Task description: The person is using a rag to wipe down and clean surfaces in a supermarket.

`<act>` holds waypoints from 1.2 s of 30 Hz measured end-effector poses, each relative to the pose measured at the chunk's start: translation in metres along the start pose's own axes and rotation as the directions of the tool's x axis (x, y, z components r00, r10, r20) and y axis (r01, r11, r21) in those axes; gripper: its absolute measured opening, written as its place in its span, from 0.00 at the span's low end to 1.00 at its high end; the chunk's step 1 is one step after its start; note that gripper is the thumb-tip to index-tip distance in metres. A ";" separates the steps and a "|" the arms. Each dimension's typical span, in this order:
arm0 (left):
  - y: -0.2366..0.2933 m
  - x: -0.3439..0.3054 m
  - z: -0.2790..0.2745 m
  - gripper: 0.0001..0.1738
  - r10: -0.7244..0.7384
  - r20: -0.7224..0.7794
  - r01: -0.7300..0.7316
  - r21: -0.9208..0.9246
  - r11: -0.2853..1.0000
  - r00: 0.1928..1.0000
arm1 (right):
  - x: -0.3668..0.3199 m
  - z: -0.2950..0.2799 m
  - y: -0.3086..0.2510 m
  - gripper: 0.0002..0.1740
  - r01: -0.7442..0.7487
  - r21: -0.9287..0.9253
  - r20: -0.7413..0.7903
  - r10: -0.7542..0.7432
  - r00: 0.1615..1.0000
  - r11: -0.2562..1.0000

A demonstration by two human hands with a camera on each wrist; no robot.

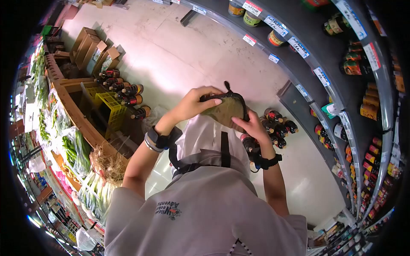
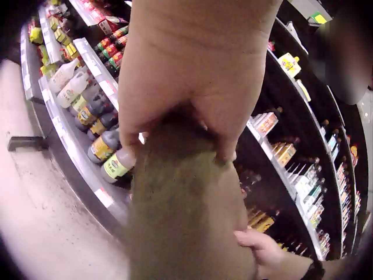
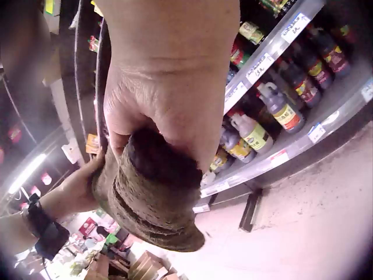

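A pale, scuffed floor (image 1: 171, 51) is running down the shop aisle here, and dark shelving (image 1: 317, 112) is curving along the person's right, its tiers carrying bottles, jars and handwritten price tags. Over on the left a wood-edged produce stand (image 1: 81, 114) is holding leafy greens, with a yellow crate (image 1: 112, 109) sitting by it and opened cardboard boxes (image 1: 84, 49) standing further along. Dark bottles are clustering on both sides, one lot (image 1: 132, 90) near the crate, the other (image 1: 279, 128) just past the right hand (image 1: 253, 128). Between the hands, up off the floor and in front of the body, an olive cloth piece (image 1: 226, 113) with a dark rim is hanging. Both grips are closing on it: the left hand (image 1: 192, 103) is pinching its left end, thumb lying across the near face, while the right hand is clasping the lower right edge, thumb on that same face.
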State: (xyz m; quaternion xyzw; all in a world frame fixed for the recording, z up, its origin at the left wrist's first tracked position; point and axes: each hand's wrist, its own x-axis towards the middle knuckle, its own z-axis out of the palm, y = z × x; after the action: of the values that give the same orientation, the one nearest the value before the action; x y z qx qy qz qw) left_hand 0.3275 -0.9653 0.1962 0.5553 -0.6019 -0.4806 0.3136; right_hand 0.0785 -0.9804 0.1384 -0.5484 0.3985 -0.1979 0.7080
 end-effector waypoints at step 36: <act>-0.314 0.108 -0.067 0.10 -0.046 0.313 -0.246 0.823 0.512 0.949 | 0.087 -0.193 0.242 0.22 -0.477 -0.175 -0.607 0.288 0.741 0.861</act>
State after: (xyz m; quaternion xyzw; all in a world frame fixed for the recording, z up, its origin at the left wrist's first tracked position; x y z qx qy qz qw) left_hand 0.4832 -1.0607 -0.0886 0.5227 -0.8305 -0.1812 -0.0653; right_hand -0.0577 -1.0845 -0.1329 -0.4774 0.7202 -0.1311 0.4860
